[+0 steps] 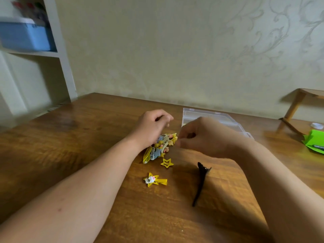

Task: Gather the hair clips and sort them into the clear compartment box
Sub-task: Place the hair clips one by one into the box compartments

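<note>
A heap of small hair clips point(162, 146), yellow, blue and beige, lies mid-table. My left hand point(151, 127) rests on the heap's left side with its fingers curled over it. My right hand point(201, 135) is at the heap's right edge, fingertips pinched together; what they hold is blurred. Nearer me lie a yellow star clip point(167, 163), a yellow star clip with a white charm point(155, 180) and a long black clip point(200, 183). The clear compartment box point(191, 114) sits behind my right hand, partly hidden by it.
The wooden table point(87, 137) meets a beige wall. A white shelf with a blue bin point(24, 35) stands at the left. At the right edge are a green paper with a pen point(315, 142), a small white lid point(317, 125) and a wooden stand point(296, 104).
</note>
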The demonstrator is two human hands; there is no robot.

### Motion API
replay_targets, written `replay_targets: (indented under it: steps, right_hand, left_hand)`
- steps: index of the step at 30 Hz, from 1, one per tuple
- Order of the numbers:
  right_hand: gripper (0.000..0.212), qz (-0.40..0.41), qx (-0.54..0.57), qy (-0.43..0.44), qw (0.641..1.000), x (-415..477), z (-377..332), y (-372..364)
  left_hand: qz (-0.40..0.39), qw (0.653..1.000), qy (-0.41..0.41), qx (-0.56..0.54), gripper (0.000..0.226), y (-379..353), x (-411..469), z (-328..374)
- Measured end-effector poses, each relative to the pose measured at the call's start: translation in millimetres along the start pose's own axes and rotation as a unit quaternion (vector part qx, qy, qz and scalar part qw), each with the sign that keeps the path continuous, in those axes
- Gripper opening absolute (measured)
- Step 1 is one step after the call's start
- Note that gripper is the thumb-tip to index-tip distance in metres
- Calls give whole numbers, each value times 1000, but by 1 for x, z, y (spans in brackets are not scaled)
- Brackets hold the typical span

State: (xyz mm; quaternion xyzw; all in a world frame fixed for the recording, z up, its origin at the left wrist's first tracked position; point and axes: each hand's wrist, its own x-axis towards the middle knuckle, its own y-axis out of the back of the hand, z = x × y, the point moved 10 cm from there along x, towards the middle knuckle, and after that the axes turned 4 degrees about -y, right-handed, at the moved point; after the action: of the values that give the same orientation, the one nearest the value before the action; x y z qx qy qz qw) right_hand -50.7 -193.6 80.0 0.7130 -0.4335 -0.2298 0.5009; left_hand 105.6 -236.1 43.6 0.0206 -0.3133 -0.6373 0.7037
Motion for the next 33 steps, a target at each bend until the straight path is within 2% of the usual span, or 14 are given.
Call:
replay_targets:
  steps: [3,7,16,18,22,24,29,33]
  right_hand:
    - [20,-50,-31,27,998,-2,-17,-20]
    - [26,-90,-79,17,993,-3,-20,-40]
    - [13,-109,-56,19,992,1,-13,-44]
    - [11,-67,-45,12,997,1,-6,-23]
    - [13,86,26,-81,993,-2,50,44]
    - [15,125,37,-143,981,-8,86,60]
    - [16,96,-14,-238,966,-9,133,45]
    - [23,72,-30,-262,962,-4,140,35]
  left_hand:
    - [29,999,12,-11,25,10,1,-4]
    - [46,998,28,-16,26,15,3,-10]
    - [31,999,35,-5,27,9,3,-11]
    - [27,999,30,-3,26,8,4,-11]
    - [24,999,30,1,26,5,5,-12]
    - [22,999,27,5,27,4,4,-12]
    - [12,999,30,13,27,2,2,-11]
    - [4,1000,25,12,27,-1,4,-12]
